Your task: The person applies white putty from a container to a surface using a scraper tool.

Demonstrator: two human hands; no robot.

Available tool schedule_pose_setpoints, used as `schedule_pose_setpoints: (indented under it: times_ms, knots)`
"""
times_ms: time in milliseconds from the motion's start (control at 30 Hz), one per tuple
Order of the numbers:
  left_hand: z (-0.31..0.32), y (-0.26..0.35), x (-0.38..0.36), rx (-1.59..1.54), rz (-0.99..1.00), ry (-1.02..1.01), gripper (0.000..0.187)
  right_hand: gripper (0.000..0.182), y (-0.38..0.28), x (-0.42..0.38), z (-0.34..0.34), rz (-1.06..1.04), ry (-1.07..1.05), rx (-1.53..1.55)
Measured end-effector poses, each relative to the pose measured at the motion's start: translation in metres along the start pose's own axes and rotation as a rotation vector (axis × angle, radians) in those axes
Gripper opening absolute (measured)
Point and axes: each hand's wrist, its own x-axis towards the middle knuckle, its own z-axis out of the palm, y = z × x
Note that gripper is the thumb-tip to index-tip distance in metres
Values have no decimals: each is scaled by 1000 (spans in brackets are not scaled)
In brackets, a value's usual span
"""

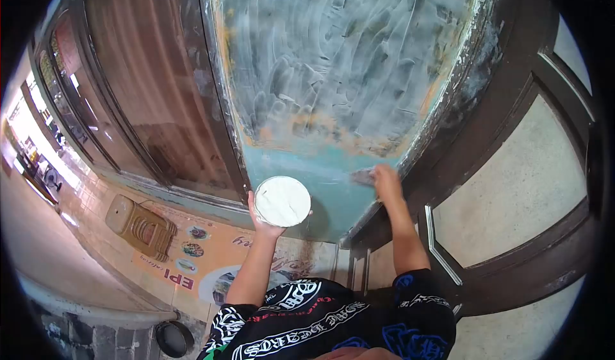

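Note:
A round tub of white paste [282, 201] rests in my left hand [261, 222], whose fingers wrap round its side and underneath. Against the lower, turquoise part of the wall panel [301, 161], my right hand [386, 184] holds a flat scraper [363, 176], slightly blurred, near the panel's right edge. Above it, the panel is coated with whitish streaks and swirls over a dark grey-green ground, with orange-brown patches along the coating's lower border and sides.
Dark wooden window frames [221, 126] stand left of the panel, and a brown door with pale panels [512, 180] is at the right. Stacked brown plastic stools [141, 227] lie on an orange printed banner [186, 257]. A black round pan [174, 339] sits at the bottom left.

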Motion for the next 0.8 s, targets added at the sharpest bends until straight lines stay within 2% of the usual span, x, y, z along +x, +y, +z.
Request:
schedule_pose_setpoints:
  times_ms: [67, 100, 200, 300, 333, 400, 433, 500, 567, 600, 700, 733, 800]
  knots:
    - [-2, 0, 3, 1, -15, 17, 89, 5, 8, -13, 29, -38, -153, -4]
    - [-1, 1, 5, 2, -32, 34, 89, 5, 9, -7, 27, -39, -150, -3]
    - [6, -4, 3, -21, -37, 11, 88, 10, 27, 21, 16, -60, -10, -69]
    - [4, -5, 2, -15, -41, 19, 89, 11, -15, 36, -34, 20, 108, -36]
    - [3, -5, 1, -1, -30, 35, 89, 11, -25, 36, -43, 11, 97, -29]
    - [0, -5, -2, 17, -1, 70, 86, 19, -38, 21, -48, 191, -109, 92]
    - [3, -5, -4, 14, 19, 83, 86, 19, -42, 12, -39, 180, -127, 103]
    - [13, -6, -9, -61, -52, -27, 85, 26, -55, -3, -19, 607, -527, 1009]
    - [16, -11, -11, -5, -37, 60, 87, 10, -105, -8, -17, 746, -562, 1209]
    - [18, -14, -11, -29, -27, 76, 87, 10, -119, -14, -10, 854, -552, 1339]
    - [18, -16, -13, -61, -22, 79, 86, 10, -140, -20, 21, 814, -598, 1519]
    - [17, -16, -16, -75, -27, 67, 86, 9, -137, -20, 17, 748, -694, 1523]
    - [17, -16, -21, -48, -17, 81, 86, 10, -140, -22, 32, 768, -644, 1507]
